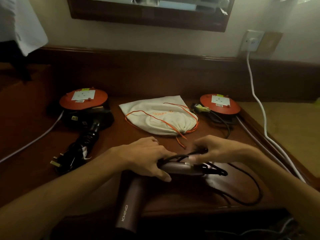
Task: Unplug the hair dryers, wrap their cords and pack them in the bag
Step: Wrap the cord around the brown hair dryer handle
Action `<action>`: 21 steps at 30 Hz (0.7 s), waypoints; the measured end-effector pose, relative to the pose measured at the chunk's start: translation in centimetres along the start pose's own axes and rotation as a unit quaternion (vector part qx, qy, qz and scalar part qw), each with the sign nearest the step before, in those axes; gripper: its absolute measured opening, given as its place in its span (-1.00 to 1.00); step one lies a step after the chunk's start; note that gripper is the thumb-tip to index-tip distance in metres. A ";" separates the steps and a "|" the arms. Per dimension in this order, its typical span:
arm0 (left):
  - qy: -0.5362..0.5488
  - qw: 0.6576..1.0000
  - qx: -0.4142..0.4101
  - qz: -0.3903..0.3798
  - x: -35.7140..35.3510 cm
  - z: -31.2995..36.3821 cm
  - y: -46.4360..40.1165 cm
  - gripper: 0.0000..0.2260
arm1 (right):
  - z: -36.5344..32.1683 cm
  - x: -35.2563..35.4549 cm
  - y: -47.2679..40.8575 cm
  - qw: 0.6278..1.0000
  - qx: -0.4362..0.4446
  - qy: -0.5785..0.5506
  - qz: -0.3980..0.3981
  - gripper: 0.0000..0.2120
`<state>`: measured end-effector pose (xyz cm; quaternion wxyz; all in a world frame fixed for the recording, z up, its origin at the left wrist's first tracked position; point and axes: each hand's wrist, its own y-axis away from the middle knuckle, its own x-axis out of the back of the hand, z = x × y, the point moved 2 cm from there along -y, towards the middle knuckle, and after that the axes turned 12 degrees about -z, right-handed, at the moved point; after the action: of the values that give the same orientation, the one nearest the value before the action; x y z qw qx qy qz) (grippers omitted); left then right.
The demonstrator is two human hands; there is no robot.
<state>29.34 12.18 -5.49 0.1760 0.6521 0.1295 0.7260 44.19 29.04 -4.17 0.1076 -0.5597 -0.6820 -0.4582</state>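
The cord-wrapping step is in hand. The brown hair dryer [131, 196] is laid at the front edge of the surface [173, 80], its barrel overhanging toward the viewer and its handle turned to the right. That handle is gripped by the left hand [149, 158], thumb curled underneath, fingers over the top. The black cord [251, 184] is pinched by the right hand [213, 149] just above the handle, with a few turns already looped there. A long slack loop is trailed out toward the front right corner, so the wrap is judged only partly done.

Next, more cord must be drawn in and wound on, turn by turn, with the handle held steady; where the plug lies cannot be told.

The black hair dryer [90, 132] is seen near the left edge, cord bundled at its handle, plug [57, 162] free. The white bag [161, 116] is lying at the middle of the surface, between two orange cord reels [83, 99], its drawstring mouth gathered. Packing is not yet begun.
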 end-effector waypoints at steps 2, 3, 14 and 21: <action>-0.011 1.000 0.001 -0.012 -0.2 0.3 -0.3 -0.52 | -0.2 0.2 0.1 1.000 -0.001 0.005 0.029 -0.48; -0.014 1.000 0.004 -0.022 -0.2 0.5 -0.4 -0.54 | -0.5 0.0 -0.1 0.998 -0.004 0.029 0.049 -0.53; 0.009 0.996 0.074 -0.042 0.3 1.5 -0.5 -0.55 | -7.3 -1.7 -0.4 0.910 -0.015 0.405 0.083 -0.71; 0.063 0.994 0.063 -0.068 0.7 1.2 0.7 -0.56 | -6.5 -1.4 2.2 0.937 -0.019 0.338 0.091 -0.84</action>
<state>30.37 11.75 -4.42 0.1750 0.6049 0.2296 0.7422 44.18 23.12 -0.38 0.3621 -0.4337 -0.5428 -0.6214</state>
